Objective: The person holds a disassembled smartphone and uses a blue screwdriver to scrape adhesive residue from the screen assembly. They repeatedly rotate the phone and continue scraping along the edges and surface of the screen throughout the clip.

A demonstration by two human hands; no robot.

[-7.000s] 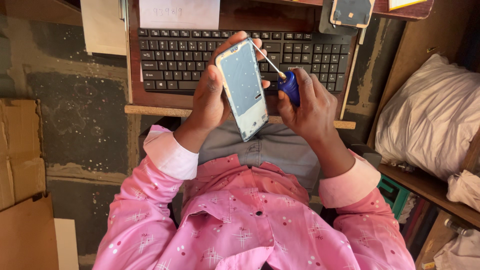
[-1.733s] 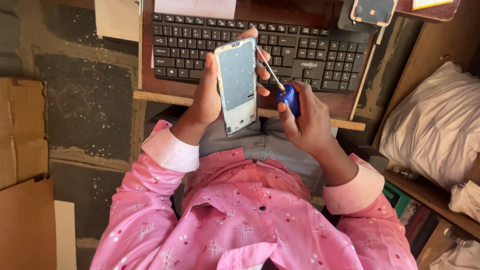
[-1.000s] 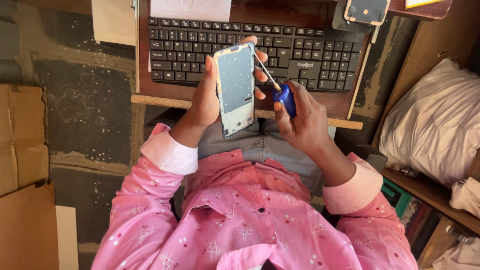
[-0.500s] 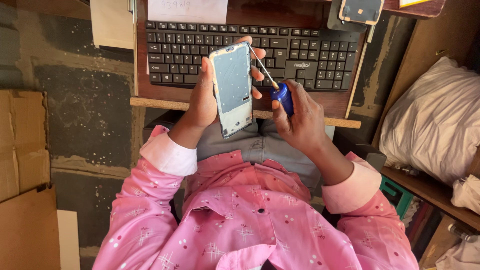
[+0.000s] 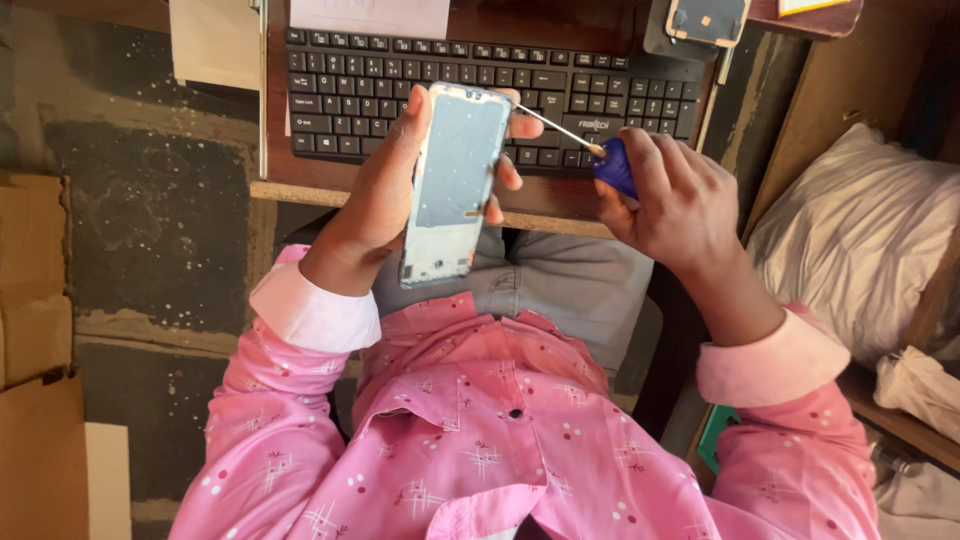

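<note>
Far left: flattened brown cardboard boxes [image 5: 35, 400] lie on the stained floor [image 5: 150, 200], near edge of view.

Left hand [image 5: 385, 190]: raised over the lap, palm toward the camera's right, wrist bent up out of a pink cuff. Fingers wrapped from behind and clamped on the phone frame [image 5: 455, 185]; thumb lies along the frame's left edge, fingertips [image 5: 520, 128] show round its right edge. Frame is held upright, slightly tilted, open side up: grey-blue inner plate, pale metal rim. It hangs above the near edge of the counter [image 5: 560, 205], between the keyboard and the person's grey trousers.

Black keyboard [image 5: 490, 95] lies across the counter, far of the hands. A white paper sheet [image 5: 372, 17] rests on its far edge, left of centre; a beige sheet [image 5: 215, 45] hangs further left.

Right hand [image 5: 675, 200]: knuckles up, wrist bent inward, fingers closed tight round the blue handle of a small screwdriver [image 5: 590, 155]. The thin metal shaft points left and slightly far, its tip at the frame's upper right corner, beside the left fingertips; contact cannot be told.

Far right of centre: a second phone part [image 5: 708, 20], dark with a tan border, on the counter's far edge. Right: a white stuffed sack [image 5: 850, 240] on a wooden shelf.
</note>
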